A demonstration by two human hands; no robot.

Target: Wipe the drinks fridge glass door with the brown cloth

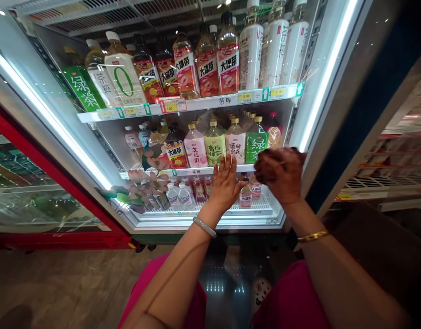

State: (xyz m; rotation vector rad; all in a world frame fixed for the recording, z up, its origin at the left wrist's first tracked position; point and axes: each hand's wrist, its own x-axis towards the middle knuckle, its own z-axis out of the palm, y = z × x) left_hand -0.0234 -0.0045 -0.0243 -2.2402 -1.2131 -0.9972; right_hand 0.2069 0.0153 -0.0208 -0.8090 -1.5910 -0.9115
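Note:
My left hand (226,185) is spread with its palm toward the glass door of a lit drinks cooler, its fingertips in front of the middle shelf's edge (193,172). It holds nothing. To its right, my right hand (288,176) is closed on a crumpled dark red cloth (270,167), in front of the door's right side. Behind the glass, a pink-labelled bottle (195,148), a light green bottle (215,144) and a green bottle (257,140) stand upright on the middle shelf. The cloth partly covers the shelf's right end.
Several tea bottles (228,59) line the upper shelf (210,103), and small bottles (178,194) stand on the lowest. A red-framed cooler (59,183) is at left. Shelves with packages (385,155) are at right. A shoe (261,290) shows on the floor (69,283).

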